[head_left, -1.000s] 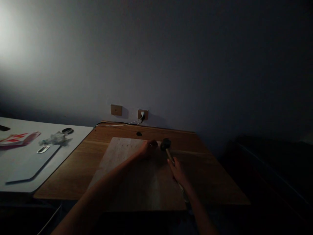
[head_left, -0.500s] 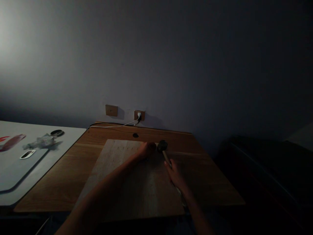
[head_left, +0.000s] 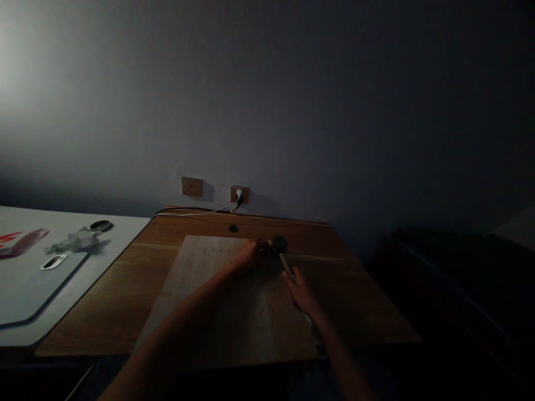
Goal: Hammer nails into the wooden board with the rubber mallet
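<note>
one mallet (head_left: 280, 245), its handle gripped in the right hand (head_left: 301, 295), is near the far right corner of the board (head_left: 251, 317); the left hand (head_left: 251, 254), its hold too dim to tell, is best kept clear of any blow.

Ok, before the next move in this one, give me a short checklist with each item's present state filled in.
1. Grip on the mallet: ok, the right hand is wrapped around its handle.
2. Left hand clear of the mallet's head: not ok, its fingertips are right beside it.
3. Anything pinched in the left hand: cannot tell, too dark and small.
4. Board lying flat on the wooden table: ok, as far as the shadow shows.
5. White cable clear of the board: ok, it runs behind it to the wall socket.
6. Light on the hands: not ok, both are in deep shadow.
</note>
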Demonstrator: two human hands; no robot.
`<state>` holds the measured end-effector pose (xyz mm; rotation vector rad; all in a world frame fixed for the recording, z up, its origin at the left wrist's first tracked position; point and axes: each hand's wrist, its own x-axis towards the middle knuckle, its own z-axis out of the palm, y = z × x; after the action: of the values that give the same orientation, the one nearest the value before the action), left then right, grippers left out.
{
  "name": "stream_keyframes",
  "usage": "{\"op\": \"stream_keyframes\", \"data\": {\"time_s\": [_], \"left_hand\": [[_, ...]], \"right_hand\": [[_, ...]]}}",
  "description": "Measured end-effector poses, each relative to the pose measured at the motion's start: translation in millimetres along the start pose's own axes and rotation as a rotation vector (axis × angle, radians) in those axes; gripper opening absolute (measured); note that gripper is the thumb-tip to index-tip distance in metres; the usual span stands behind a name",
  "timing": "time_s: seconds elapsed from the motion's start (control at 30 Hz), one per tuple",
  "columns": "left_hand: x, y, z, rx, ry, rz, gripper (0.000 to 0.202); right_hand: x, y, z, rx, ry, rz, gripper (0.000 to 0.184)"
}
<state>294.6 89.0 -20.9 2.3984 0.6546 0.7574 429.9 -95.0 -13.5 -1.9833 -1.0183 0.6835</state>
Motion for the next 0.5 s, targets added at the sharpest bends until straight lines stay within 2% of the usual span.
{"op": "stream_keyframes", "data": {"time_s": [0.13,0.3,0.5], "left_hand": [[2,-3,3.2,-0.032,0.0,-0.031,0.026],[2,-5,5.0,-0.071,0.014,-0.066,0.041],[2,-2,3.6,-0.08,0.02,-0.094,0.033]], "right_hand": [[2,-5,0,0.068,-0.028,0.046,0.049],[8,-9,0,0.294,-0.06,0.157,0.041],[1,-12,5,0.42,-0.077,0.094,0.042]]}}
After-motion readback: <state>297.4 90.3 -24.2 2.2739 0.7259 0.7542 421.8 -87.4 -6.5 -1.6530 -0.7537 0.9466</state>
